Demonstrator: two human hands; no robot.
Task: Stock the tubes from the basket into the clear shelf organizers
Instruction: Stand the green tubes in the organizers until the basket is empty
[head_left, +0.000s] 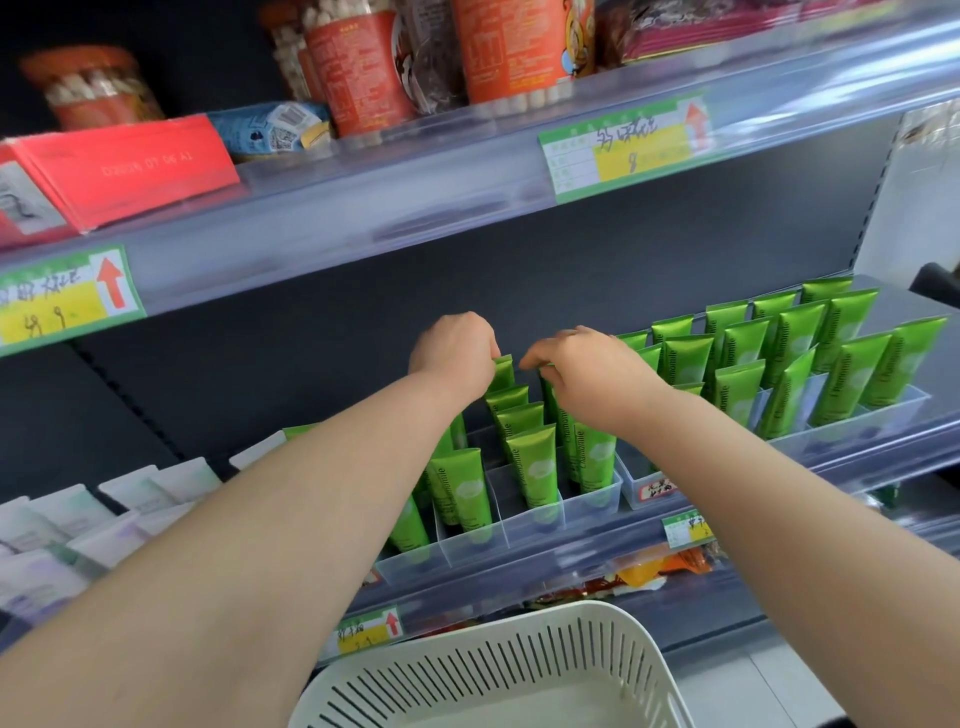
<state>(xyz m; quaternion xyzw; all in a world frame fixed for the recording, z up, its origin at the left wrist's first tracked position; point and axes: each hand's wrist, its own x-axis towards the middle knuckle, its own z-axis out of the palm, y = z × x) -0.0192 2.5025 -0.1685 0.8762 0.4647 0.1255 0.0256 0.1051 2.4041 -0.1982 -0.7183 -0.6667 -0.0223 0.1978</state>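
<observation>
Middle shelf (597, 551): centre organizer (530, 525), with the right organizer (857, 426) just beside it. Tubes (535, 462) stand upright in rows, front to back, inside both. Packets (130, 499) lie left of the centre organizer. Left hand (454, 353) and right hand (592, 369) are side by side at the rear tubes. Basket (519, 623) sits below, in front of the shelf. Upper shelf (415, 208) carries jars (358, 67), with a box (130, 166) to their left.

Dark back panel (571, 249) behind clear-fronted shelves (415, 208), pale tiled floor (779, 691) at lower right
</observation>
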